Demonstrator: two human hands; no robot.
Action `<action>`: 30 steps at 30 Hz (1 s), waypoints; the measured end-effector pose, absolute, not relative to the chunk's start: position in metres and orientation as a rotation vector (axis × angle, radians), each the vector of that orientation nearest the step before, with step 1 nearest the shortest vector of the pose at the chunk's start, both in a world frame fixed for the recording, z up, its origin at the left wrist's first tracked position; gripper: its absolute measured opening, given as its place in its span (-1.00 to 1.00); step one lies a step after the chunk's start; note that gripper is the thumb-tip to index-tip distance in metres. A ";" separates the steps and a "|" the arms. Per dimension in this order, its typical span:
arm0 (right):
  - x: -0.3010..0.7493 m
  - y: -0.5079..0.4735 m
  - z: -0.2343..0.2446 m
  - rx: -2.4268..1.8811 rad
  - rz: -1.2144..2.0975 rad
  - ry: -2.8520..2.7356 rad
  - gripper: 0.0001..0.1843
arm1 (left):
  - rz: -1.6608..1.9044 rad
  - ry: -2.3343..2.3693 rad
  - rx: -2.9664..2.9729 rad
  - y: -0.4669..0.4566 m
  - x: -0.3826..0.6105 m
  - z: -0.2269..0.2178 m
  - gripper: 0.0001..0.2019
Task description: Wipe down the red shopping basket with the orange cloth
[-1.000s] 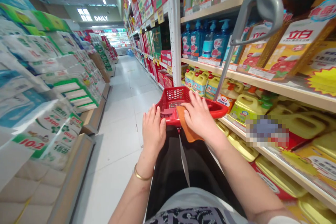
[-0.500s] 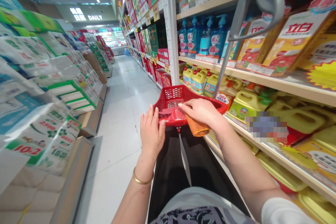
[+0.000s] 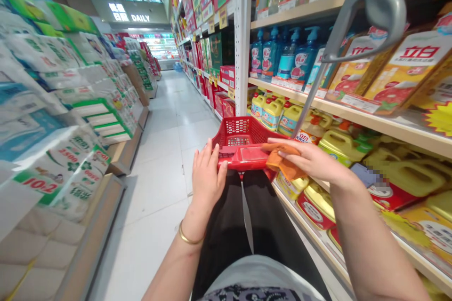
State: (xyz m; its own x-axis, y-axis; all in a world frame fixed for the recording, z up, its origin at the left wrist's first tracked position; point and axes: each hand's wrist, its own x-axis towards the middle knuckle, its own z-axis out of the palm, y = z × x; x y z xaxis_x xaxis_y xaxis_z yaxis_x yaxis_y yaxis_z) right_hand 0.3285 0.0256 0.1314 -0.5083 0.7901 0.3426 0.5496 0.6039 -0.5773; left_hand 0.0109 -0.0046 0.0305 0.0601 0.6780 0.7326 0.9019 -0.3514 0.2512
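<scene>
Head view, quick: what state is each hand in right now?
Left hand: open, resting on the red shopping basket, holding nothing.
Right hand: closed, holding an orange cloth.

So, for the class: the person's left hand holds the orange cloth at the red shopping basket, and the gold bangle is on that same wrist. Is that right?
No: the orange cloth is in the right hand, as the head view shows. The left hand rests on the red shopping basket, and the gold bangle is indeed on the left wrist.
</scene>
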 end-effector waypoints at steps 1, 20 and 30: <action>0.332 0.025 0.141 -1.094 0.461 -2.085 -0.49 | -1.174 -1.599 -2.070 -0.005 0.011 0.030 -0.46; 0.272 0.027 0.133 -1.215 0.152 -2.078 -0.45 | -1.074 -1.701 -2.112 -0.008 0.010 0.048 -0.47; 0.176 0.018 0.112 -1.274 -0.064 -2.304 -0.47 | -0.887 -1.871 -2.151 0.028 0.004 0.085 -0.43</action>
State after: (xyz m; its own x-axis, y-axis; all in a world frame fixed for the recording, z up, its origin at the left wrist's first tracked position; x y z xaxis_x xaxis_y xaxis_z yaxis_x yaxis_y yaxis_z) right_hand 0.1756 0.0185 0.1117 -0.4352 0.7812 0.4476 0.8048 0.5604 -0.1956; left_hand 0.0043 0.0276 0.0846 0.0443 0.8512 0.5229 0.9437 -0.2074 0.2577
